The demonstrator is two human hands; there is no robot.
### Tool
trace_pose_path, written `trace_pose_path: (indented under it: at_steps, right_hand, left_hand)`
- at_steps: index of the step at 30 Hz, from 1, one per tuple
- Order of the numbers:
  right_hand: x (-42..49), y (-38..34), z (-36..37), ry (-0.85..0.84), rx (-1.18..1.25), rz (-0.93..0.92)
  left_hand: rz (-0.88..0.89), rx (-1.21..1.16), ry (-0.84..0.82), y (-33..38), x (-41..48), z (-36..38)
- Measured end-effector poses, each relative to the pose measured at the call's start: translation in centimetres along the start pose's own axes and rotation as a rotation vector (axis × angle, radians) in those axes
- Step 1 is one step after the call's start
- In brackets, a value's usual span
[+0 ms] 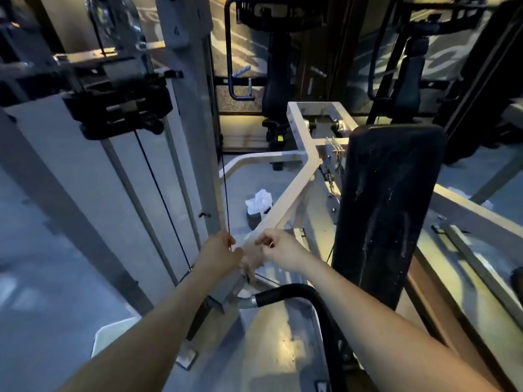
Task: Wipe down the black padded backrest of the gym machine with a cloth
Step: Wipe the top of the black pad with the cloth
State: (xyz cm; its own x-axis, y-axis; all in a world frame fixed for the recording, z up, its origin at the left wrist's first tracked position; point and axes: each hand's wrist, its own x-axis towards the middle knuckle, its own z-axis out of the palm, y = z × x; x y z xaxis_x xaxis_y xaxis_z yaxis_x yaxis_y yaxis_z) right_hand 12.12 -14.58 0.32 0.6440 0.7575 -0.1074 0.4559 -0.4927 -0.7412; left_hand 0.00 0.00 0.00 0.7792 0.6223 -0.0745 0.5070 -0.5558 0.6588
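Observation:
The black padded backrest (pixel 387 210) stands upright at the right of the view, with pale streaks on its surface. My left hand (pixel 219 254) and my right hand (pixel 281 250) meet in front of the machine's white frame bar (pixel 285 205), left of the backrest. Both hands have curled fingers and pinch a small pale cloth (pixel 251 263) held between them. The cloth is partly hidden by my fingers. Neither hand touches the backrest.
A tub of wipes (pixel 259 206) with a white sheet sticking out stands on the floor beyond the bar. A black curved handle (pixel 300 292) lies below my hands. The weight stack column (pixel 119 176) and its cables rise at left. Other machines stand behind.

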Motion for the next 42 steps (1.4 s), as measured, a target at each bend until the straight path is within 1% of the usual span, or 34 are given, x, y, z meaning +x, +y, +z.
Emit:
trace_pose_path:
  at_steps: [3, 4, 6, 7, 9, 11, 13, 14, 17, 20, 23, 27, 29, 32, 34, 37, 39, 42]
  right_hand:
    - [2.0, 1.1, 2.1, -0.037, -0.139, -0.059]
    - [2.2, 1.1, 2.5, -0.05, -0.174, -0.046]
    - [3.2, 2.0, 3.4, -0.055, -0.241, -0.023]
    - [3.5, 2.3, 3.7, -0.041, -0.257, -0.026]
    - [3.5, 2.7, 3.6, 0.02, -0.275, -0.058]
    - [3.2, 3.1, 3.3, 0.028, -0.295, -0.083]
    - [2.6, 3.7, 2.5, 0.009, -0.292, -0.108]
    - [2.0, 3.7, 1.9, 0.007, -0.272, -0.104]
    - [0.4, 3.9, -0.8, 0.05, -0.114, -0.058]
    - [-2.1, 4.2, -4.4, 0.105, 0.163, 0.071]
    - [-5.3, 5.8, -7.3, 0.161, 0.31, 0.106]
    - [-9.4, 9.3, -10.4, 0.246, 0.388, 0.185]
    - [-11.1, 11.4, -11.7, 0.233, 0.429, 0.218]
    - [-13.6, 14.0, -13.5, 0.232, 0.42, 0.246]
    - [-14.9, 15.6, -14.8, 0.281, 0.443, 0.268]
    - [-15.9, 18.3, -16.7, 0.354, 0.419, 0.296]
    - [-16.1, 20.3, -18.0, 0.401, 0.408, 0.335]
    - [-16.0, 23.1, -19.7, 0.453, 0.425, 0.346]
  left_hand:
    - [0.024, 0.092, -0.017, -0.8, -0.3, 2.1]
    - [0.028, 0.127, -0.037, -0.8, -0.7, 2.7]
    - [0.078, 0.183, -0.006, -1.1, -0.7, 3.4]
    - [0.097, 0.192, 0.01, -1.5, -0.3, 3.6]
    - [0.119, 0.186, -0.012, -2.0, 0.5, 3.8]
    - [0.161, 0.161, -0.066, -2.6, 1.2, 4.2]
    - [0.205, 0.19, -0.092, -2.6, 1.7, 4.2]
    - [0.217, 0.172, -0.089, -2.0, 1.8, 4.0]
    - [0.208, -0.03, -0.11, 0.8, 1.9, 3.5]
    - [0.306, -0.176, -0.256, 4.2, 1.8, 4.0]
    - [0.358, -0.282, -0.298, 7.4, 2.0, 6.2]
    - [0.305, -0.351, -0.386, 11.8, 1.4, 10.4]
    - [0.311, -0.339, -0.409, 13.5, 1.0, 12.6]
    - [0.317, -0.319, -0.409, 16.2, -0.1, 15.2]
    - [0.29, -0.316, -0.395, 17.9, -0.7, 16.7]
    - [0.256, -0.292, -0.331, 20.1, -0.7, 18.4]
    - [0.214, -0.304, -0.307, 21.2, -0.3, 19.2]
    - [0.147, -0.268, -0.272, 22.7, -0.2, 20.3]
